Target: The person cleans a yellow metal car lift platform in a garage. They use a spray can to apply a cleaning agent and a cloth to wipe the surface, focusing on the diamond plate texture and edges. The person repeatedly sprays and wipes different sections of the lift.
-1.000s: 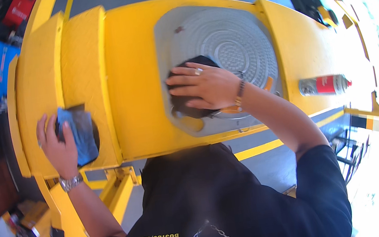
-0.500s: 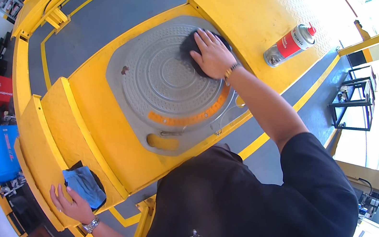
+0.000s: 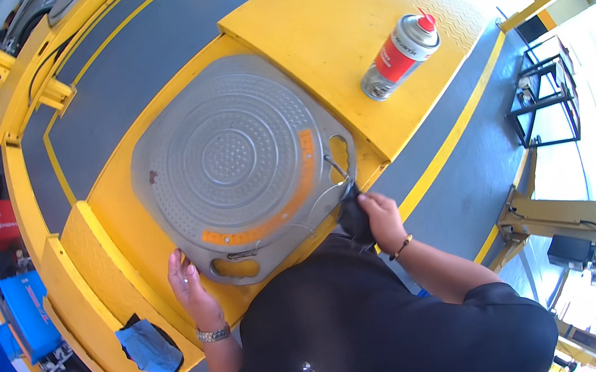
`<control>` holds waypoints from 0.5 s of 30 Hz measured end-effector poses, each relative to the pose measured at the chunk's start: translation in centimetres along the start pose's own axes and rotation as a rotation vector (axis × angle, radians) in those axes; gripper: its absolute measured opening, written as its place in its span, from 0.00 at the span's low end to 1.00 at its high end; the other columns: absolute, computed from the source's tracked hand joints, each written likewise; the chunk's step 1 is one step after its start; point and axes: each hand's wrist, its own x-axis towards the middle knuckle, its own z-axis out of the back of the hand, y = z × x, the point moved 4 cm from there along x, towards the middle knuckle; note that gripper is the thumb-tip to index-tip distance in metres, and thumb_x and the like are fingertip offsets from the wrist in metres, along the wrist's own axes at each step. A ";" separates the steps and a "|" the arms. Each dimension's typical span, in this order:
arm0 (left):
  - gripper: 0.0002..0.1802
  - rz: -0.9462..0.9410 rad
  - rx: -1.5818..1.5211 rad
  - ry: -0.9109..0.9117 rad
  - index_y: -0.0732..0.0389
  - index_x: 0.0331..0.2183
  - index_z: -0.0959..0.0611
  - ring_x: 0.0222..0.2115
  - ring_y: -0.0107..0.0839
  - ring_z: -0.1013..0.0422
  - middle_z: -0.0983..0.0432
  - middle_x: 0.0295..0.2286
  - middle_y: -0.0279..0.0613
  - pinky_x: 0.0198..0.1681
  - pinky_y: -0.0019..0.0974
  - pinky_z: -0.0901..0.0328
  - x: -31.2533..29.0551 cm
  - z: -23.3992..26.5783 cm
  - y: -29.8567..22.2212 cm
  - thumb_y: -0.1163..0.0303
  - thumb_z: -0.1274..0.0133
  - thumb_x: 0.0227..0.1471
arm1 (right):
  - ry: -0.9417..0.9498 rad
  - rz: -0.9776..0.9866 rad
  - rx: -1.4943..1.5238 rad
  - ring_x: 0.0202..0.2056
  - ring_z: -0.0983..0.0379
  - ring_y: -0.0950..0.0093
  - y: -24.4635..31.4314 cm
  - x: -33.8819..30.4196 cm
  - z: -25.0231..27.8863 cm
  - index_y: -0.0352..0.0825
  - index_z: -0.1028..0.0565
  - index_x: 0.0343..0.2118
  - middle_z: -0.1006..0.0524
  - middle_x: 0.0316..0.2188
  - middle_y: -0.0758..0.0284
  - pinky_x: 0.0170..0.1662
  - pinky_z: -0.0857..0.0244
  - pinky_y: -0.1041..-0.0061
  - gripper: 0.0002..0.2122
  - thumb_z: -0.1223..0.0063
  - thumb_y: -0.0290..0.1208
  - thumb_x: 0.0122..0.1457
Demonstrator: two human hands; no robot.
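Note:
My right hand (image 3: 384,221) grips a bunched black cloth (image 3: 354,221) at the near right edge of a grey round-ribbed turn plate (image 3: 231,156). An orange curved scale (image 3: 282,207) runs along the plate's near side, and a thin cable trails by the cloth. My left hand (image 3: 195,295) is open at the plate's near left corner, fingers slightly apart and pointing up; I cannot tell whether it touches the plate. To its left, a blue cloth (image 3: 150,346) lies over a black piece on the yellow ledge.
A clear spray can (image 3: 399,57) with a red cap and red band stands on the yellow ramp (image 3: 306,25) to the right. The plate sits in a recess of the yellow lift. A black metal cart (image 3: 547,101) stands at far right, and a blue case (image 3: 30,315) at far left.
My right hand has come off the plate's far right part toward me, the black cloth now bunched in it. My left hand has left the blue cloth for the plate's corner. The view has shifted.

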 end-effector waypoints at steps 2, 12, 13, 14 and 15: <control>0.28 0.123 -0.020 -0.005 0.64 0.68 0.36 0.62 0.39 0.35 0.35 0.65 0.50 0.62 0.42 0.39 0.6 -0.2 -0.7 0.69 0.56 0.70 | 0.087 -0.153 0.040 0.37 0.25 0.83 0.5 -2.2 -1.5 0.26 0.19 0.43 0.19 0.33 0.70 0.43 0.30 0.80 0.13 0.46 0.33 0.70; 0.36 0.177 0.706 0.190 0.63 0.68 0.35 0.33 0.29 0.26 0.22 0.38 0.39 0.39 0.35 0.31 1.1 -0.7 -1.7 0.73 0.46 0.60 | 0.189 -0.229 0.103 0.41 0.20 0.72 0.4 -1.7 -4.1 0.27 0.25 0.53 0.17 0.40 0.57 0.45 0.27 0.72 0.19 0.41 0.36 0.67; 0.38 0.188 0.832 0.220 0.62 0.69 0.35 0.29 0.29 0.26 0.23 0.33 0.38 0.35 0.33 0.30 0.9 -0.9 -2.1 0.73 0.46 0.59 | 0.155 -0.203 0.113 0.40 0.20 0.72 0.7 -1.5 -3.9 0.28 0.27 0.54 0.17 0.39 0.57 0.44 0.27 0.72 0.20 0.41 0.36 0.67; 0.39 0.275 0.756 0.230 0.60 0.69 0.36 0.25 0.27 0.28 0.22 0.33 0.38 0.30 0.32 0.32 0.6 -1.0 -2.0 0.74 0.46 0.59 | 0.121 -0.177 0.122 0.39 0.20 0.72 1.2 -1.2 -3.6 0.28 0.28 0.55 0.17 0.39 0.57 0.43 0.26 0.72 0.20 0.41 0.36 0.67; 0.40 0.362 0.672 0.235 0.58 0.70 0.37 0.22 0.24 0.30 0.22 0.33 0.38 0.24 0.31 0.33 0.2 -1.2 -2.0 0.74 0.47 0.58 | 0.089 -0.147 0.126 0.38 0.19 0.72 1.8 -0.9 -3.3 0.29 0.29 0.56 0.17 0.39 0.57 0.42 0.26 0.72 0.21 0.41 0.36 0.67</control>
